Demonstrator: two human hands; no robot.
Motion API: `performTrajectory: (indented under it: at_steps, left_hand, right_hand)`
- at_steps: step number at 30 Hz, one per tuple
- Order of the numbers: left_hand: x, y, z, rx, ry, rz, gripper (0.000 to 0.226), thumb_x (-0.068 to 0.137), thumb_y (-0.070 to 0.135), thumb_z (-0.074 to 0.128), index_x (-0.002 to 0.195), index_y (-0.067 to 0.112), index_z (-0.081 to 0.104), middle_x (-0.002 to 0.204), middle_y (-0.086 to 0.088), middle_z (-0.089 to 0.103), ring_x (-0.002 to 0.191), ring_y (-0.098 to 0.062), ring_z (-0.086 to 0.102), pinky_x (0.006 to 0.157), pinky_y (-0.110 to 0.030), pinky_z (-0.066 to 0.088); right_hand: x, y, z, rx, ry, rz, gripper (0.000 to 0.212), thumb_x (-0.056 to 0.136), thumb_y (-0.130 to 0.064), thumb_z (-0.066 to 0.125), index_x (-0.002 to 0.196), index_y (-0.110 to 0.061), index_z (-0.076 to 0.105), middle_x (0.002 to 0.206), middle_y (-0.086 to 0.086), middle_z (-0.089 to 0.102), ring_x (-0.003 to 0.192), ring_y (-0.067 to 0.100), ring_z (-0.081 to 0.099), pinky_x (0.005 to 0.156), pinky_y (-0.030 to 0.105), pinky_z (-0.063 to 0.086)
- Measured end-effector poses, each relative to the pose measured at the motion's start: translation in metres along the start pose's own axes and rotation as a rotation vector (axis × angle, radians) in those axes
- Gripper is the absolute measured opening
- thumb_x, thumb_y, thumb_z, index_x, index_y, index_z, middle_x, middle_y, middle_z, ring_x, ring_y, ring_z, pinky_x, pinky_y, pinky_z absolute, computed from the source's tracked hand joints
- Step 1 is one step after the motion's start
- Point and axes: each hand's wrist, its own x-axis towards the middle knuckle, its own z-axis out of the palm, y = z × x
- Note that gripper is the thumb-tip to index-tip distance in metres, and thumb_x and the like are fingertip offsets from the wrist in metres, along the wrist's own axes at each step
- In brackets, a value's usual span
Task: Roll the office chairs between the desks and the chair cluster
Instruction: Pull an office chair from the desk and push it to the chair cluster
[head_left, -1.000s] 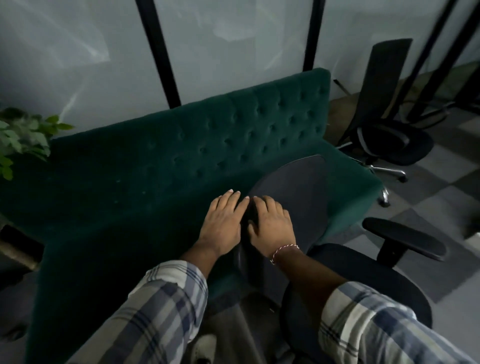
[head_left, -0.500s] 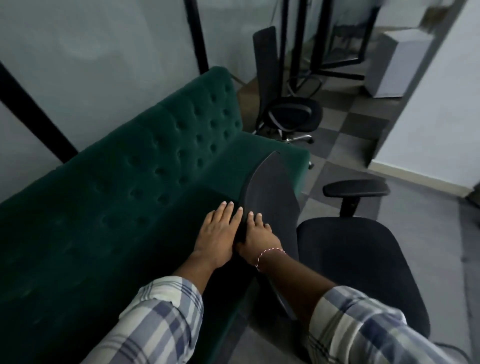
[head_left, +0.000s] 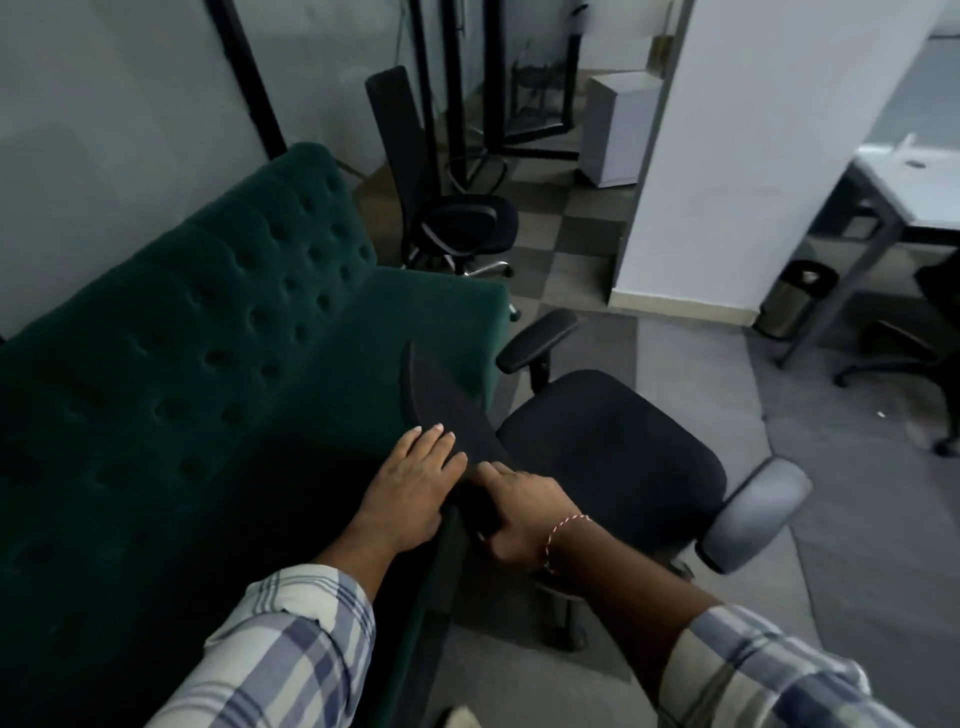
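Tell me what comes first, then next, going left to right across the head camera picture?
green sofa → left hand → right hand → office chair → metal bin → white desk

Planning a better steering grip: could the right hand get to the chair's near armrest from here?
Probably yes. The right hand grips the backrest, and the near armrest juts out to its right with only bare seat between; it must let go first.

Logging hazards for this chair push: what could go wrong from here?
1. The held office chair sits close beside the green sofa; its armrest may snag the sofa corner.
2. The left hand lies flat and only the right hand grips the backrest, so steering may slip.
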Motion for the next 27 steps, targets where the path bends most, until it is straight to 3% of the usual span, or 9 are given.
performTrajectory:
  at_steps: [2, 4, 6, 9, 13, 16, 19, 22, 27]
  left_hand:
    - [-0.005, 0.021, -0.006, -0.013, 0.051, 0.09, 0.062, 0.048, 0.025, 0.082, 0.107, 0.018, 0.064, 0.111, -0.006, 0.063, 0.109, -0.028, 0.058, 0.107, -0.046, 0.042]
    - [-0.005, 0.04, -0.017, -0.021, 0.075, 0.172, 0.05, 0.05, 0.031, 0.081, 0.096, 0.021, 0.062, 0.097, -0.001, 0.059, 0.093, -0.024, 0.056, 0.093, -0.041, 0.046]
    - [-0.003, 0.055, -0.021, -0.021, 0.083, 0.238, 0.048, 0.054, 0.039, 0.081, 0.095, 0.022, 0.063, 0.093, 0.0, 0.056, 0.087, -0.022, 0.053, 0.08, -0.037, 0.047]
    - [0.0, 0.067, -0.024, -0.028, 0.083, 0.317, 0.049, 0.058, 0.049, 0.079, 0.096, 0.023, 0.063, 0.091, 0.002, 0.054, 0.085, -0.019, 0.051, 0.073, -0.035, 0.046]
    - [0.015, 0.061, -0.027, -0.049, 0.039, 0.345, 0.049, 0.061, 0.051, 0.077, 0.1, 0.025, 0.061, 0.096, 0.002, 0.054, 0.089, -0.019, 0.053, 0.075, -0.034, 0.047]
    - [0.027, 0.052, -0.024, -0.025, -0.045, 0.376, 0.058, 0.075, 0.048, 0.072, 0.125, 0.025, 0.057, 0.116, 0.001, 0.055, 0.107, -0.021, 0.052, 0.091, -0.036, 0.044]
    - [0.036, 0.059, -0.022, -0.01, -0.088, 0.462, 0.068, 0.084, 0.044, 0.067, 0.144, 0.024, 0.043, 0.133, -0.001, 0.051, 0.119, -0.022, 0.049, 0.1, -0.036, 0.041]
    - [0.043, 0.075, -0.021, -0.031, -0.076, 0.534, 0.072, 0.086, 0.046, 0.065, 0.149, 0.025, 0.037, 0.134, 0.0, 0.052, 0.119, -0.022, 0.051, 0.099, -0.036, 0.043]
    - [0.056, 0.093, -0.015, -0.07, -0.032, 0.609, 0.074, 0.076, 0.047, 0.074, 0.142, 0.023, 0.051, 0.121, 0.0, 0.064, 0.106, -0.024, 0.062, 0.089, -0.044, 0.051]
  right_hand:
    - [-0.025, 0.01, 0.001, -0.012, -0.027, 0.025, 0.057, 0.073, -0.03, 0.07, 0.121, -0.026, 0.04, 0.111, -0.006, 0.051, 0.095, 0.02, 0.059, 0.079, 0.038, 0.052]
    - [-0.043, 0.022, -0.001, -0.029, -0.048, 0.063, 0.059, 0.07, -0.031, 0.073, 0.119, -0.027, 0.04, 0.111, -0.007, 0.05, 0.092, 0.019, 0.059, 0.077, 0.037, 0.052]
    - [-0.058, 0.029, 0.0, -0.077, -0.016, 0.102, 0.057, 0.07, -0.039, 0.072, 0.116, -0.028, 0.04, 0.111, -0.005, 0.051, 0.092, 0.022, 0.06, 0.074, 0.037, 0.05]
    - [-0.07, 0.03, 0.017, -0.138, 0.063, 0.224, 0.062, 0.077, -0.056, 0.068, 0.121, -0.025, 0.038, 0.114, 0.001, 0.051, 0.096, 0.025, 0.06, 0.074, 0.038, 0.048]
    - [-0.084, 0.035, 0.045, -0.192, 0.208, 0.436, 0.059, 0.085, -0.059, 0.059, 0.128, -0.023, 0.037, 0.116, 0.006, 0.055, 0.1, 0.031, 0.06, 0.081, 0.045, 0.048]
    - [-0.097, 0.038, 0.048, -0.248, 0.216, 0.422, 0.053, 0.086, -0.051, 0.062, 0.124, -0.021, 0.041, 0.109, 0.006, 0.06, 0.097, 0.032, 0.062, 0.078, 0.042, 0.045]
    - [-0.108, 0.04, 0.047, -0.281, 0.219, 0.447, 0.033, 0.091, -0.036, 0.054, 0.118, -0.018, 0.046, 0.103, 0.007, 0.063, 0.093, 0.033, 0.064, 0.075, 0.041, 0.048]
    - [-0.121, 0.05, 0.04, -0.306, 0.202, 0.474, 0.024, 0.093, -0.03, 0.049, 0.113, -0.018, 0.049, 0.1, 0.006, 0.065, 0.088, 0.032, 0.065, 0.065, 0.037, 0.042]
    - [-0.14, 0.058, 0.031, -0.346, 0.181, 0.51, 0.022, 0.093, -0.03, 0.053, 0.112, -0.017, 0.05, 0.096, 0.004, 0.066, 0.083, 0.03, 0.065, 0.061, 0.036, 0.037]
